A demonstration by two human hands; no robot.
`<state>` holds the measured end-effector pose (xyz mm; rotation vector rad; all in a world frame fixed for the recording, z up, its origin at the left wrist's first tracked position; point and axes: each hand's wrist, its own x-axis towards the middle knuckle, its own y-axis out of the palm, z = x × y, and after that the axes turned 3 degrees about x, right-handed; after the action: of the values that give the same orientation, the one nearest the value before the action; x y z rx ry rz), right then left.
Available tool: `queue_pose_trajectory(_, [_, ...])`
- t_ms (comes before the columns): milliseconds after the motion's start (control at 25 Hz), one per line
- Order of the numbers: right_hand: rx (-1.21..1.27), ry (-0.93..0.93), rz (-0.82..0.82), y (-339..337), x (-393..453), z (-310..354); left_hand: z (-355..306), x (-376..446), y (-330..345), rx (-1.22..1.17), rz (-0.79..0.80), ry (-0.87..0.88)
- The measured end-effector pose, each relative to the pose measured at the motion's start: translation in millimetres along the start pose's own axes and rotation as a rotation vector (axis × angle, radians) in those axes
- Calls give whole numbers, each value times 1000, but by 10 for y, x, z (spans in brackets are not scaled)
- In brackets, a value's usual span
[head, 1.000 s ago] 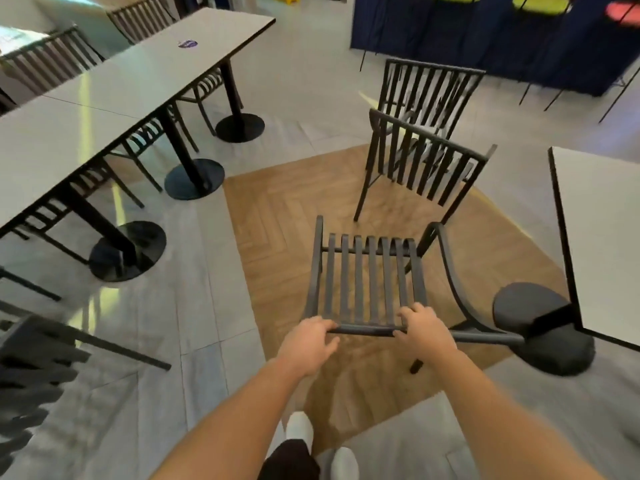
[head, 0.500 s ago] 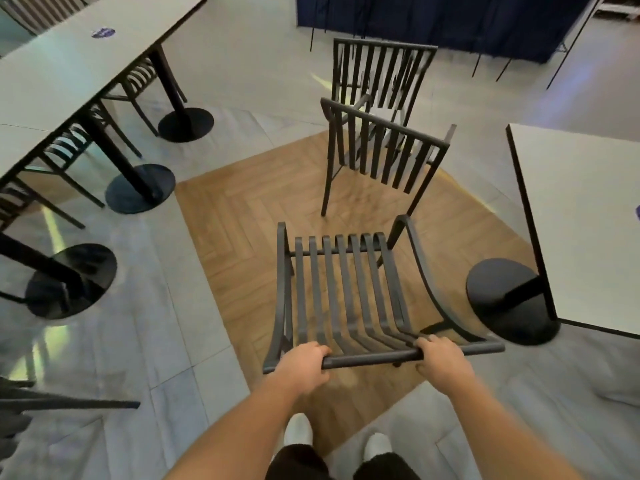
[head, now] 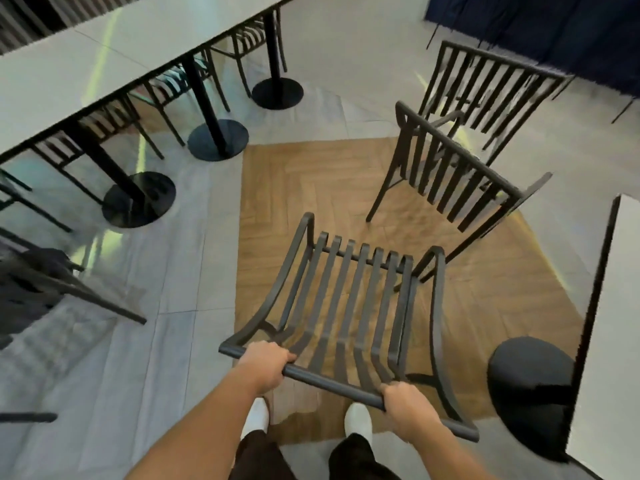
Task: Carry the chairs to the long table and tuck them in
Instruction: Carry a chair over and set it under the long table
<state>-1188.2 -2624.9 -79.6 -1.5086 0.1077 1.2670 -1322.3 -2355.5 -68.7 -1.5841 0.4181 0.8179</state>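
A black slatted chair point(head: 349, 299) hangs in front of me above the wooden floor patch, its seat slats running away from me. My left hand point(head: 265, 367) grips the left part of its top back rail. My right hand point(head: 407, 408) grips the same rail further right. The long grey table point(head: 86, 71) runs along the upper left, on black pedestal legs. Several black chairs are tucked under it. Two more black slatted chairs point(head: 450, 171) stand loose on the floor ahead to the right.
A second grey table point(head: 613, 341) with a round black base point(head: 526, 386) stands close on the right. Another black chair point(head: 38, 292) sits at the left edge. Dark blue panels line the far right wall. My white shoes point(head: 358, 419) show below the chair.
The view has swung left, bringing the long table nearer. The chair in my hands has turned with me and its rail now slants down to the right. Both hands keep their grip.
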Motion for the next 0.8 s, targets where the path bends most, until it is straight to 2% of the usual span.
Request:
queue_pose_trajectory(400, [-135,-65,-66,-508,210,-210,-258,-51,101,-137,-73,-143])
queue_pose_trajectory(800, [-378,-308,-41,-1377,977,3,-218,-44,-45,-351,-88,-388])
